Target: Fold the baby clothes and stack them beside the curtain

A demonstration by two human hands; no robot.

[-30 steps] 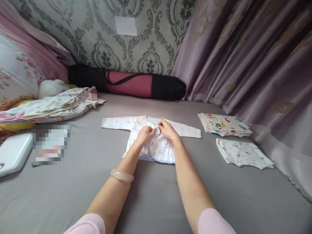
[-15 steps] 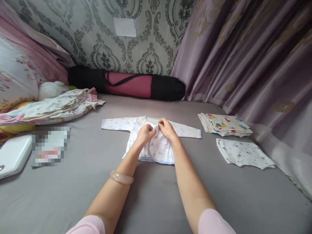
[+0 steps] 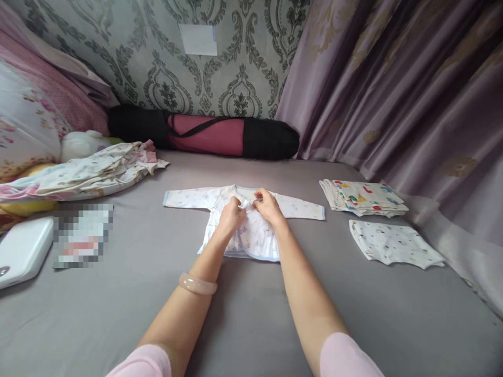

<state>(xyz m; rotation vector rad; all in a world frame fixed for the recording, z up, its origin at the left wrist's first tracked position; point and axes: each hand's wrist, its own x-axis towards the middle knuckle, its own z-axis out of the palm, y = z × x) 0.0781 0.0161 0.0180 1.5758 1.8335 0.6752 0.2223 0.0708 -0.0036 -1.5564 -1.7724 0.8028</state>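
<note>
A home, seemingly a bedroom — grey sheet (image 3: 137,235), patterned wallpaper (image 3: 167,91), long purple curtains (image 3: 353,89), floral bedding (image 3: 23,115)

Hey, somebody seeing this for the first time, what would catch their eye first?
Likely the small white shirt with blue edging, spread mid-sheet, the left hand and right hand at its front near the neckline. Next, the long black-and-dark-red bag lying along the patterned wall, and the purple curtain at the upper right.
</note>
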